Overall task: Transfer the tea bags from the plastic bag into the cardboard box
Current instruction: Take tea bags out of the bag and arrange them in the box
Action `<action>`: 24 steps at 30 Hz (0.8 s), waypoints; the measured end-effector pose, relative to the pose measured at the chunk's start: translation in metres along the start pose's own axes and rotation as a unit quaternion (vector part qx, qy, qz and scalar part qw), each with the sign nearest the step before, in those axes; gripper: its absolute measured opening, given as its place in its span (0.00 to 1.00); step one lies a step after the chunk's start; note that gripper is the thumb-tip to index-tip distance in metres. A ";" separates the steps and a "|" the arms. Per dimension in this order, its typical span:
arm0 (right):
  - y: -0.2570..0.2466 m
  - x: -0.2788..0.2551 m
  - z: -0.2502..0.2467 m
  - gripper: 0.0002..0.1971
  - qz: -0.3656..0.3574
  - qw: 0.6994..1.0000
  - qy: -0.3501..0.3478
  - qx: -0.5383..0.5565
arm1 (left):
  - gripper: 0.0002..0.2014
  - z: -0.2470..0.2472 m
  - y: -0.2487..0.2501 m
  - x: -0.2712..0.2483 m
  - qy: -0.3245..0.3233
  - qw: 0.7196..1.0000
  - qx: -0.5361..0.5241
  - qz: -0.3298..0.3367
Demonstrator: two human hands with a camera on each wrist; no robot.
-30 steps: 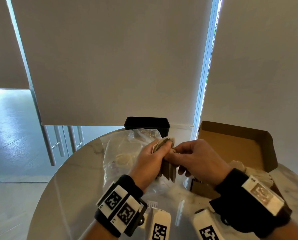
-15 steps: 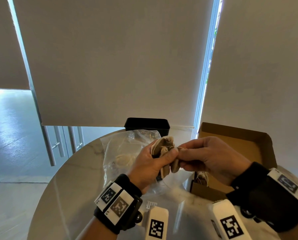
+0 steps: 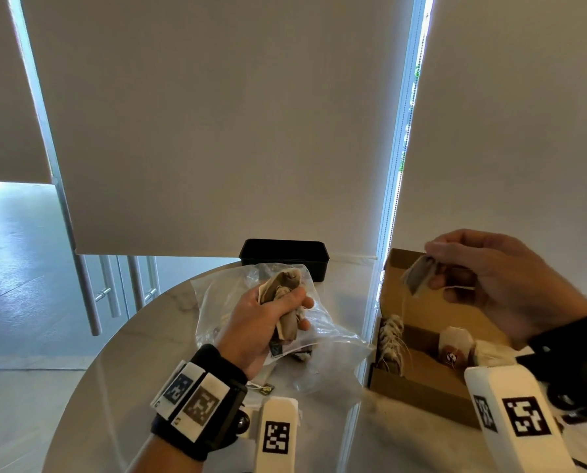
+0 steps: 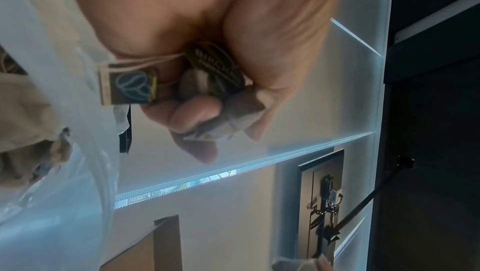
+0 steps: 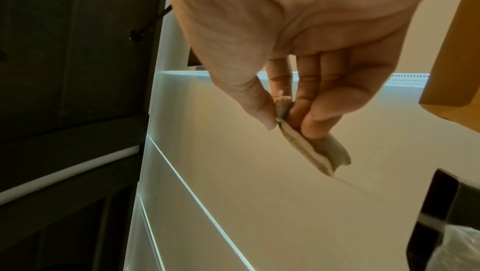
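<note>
My left hand [image 3: 278, 312] grips a bunch of brown tea bags [image 3: 287, 302] above the clear plastic bag [image 3: 223, 302] lying on the round table. In the left wrist view the curled fingers [image 4: 197, 115] clamp the tea bags [image 4: 244, 105] and their dark paper tags [image 4: 130, 86]. My right hand [image 3: 435, 268] is raised over the open cardboard box [image 3: 418, 387] and pinches a single tea bag [image 3: 420, 273] between thumb and fingers; its string hangs down toward the box. The pinched tea bag [image 5: 309, 148] shows edge-on in the right wrist view. Several tea bags [image 3: 392, 343] lie inside the box.
A black rectangular container [image 3: 285, 256] stands at the table's far edge behind the plastic bag. A loose tea tag [image 3: 266, 389] lies on the table [image 3: 114, 387] near my left wrist. Roller blinds [image 3: 217, 114] hang close behind the table. The box lid [image 3: 397, 278] stands upright.
My right hand has pulled one tea bag away from the bunch and moved right and up, over the box. The left hand stays above the plastic bag with the remaining bunch.
</note>
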State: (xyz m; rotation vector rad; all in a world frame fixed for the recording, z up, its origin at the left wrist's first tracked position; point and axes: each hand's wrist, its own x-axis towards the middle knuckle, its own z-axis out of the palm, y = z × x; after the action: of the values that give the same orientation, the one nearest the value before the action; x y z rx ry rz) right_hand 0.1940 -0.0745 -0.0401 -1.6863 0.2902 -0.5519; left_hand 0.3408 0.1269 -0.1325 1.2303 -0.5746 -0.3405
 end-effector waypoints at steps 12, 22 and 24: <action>0.028 0.001 0.013 0.13 -0.046 0.982 -0.100 -0.150 | 0.06 0.013 0.001 -0.008 -0.004 0.991 0.097 0.087; 0.031 0.005 0.047 0.16 -0.119 0.950 -0.179 -0.229 | 0.11 0.022 0.002 -0.013 -0.067 0.979 0.148 0.125; 0.032 0.004 0.049 0.15 -0.115 0.953 -0.185 -0.210 | 0.11 0.023 0.003 -0.014 -0.062 0.976 0.151 0.144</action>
State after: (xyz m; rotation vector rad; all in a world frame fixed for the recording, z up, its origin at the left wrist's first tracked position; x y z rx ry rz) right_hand 0.2265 -0.0410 -0.0758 -2.2148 -0.0705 -0.3431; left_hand 0.3162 0.1175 -0.1278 1.3999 -0.9273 -0.0855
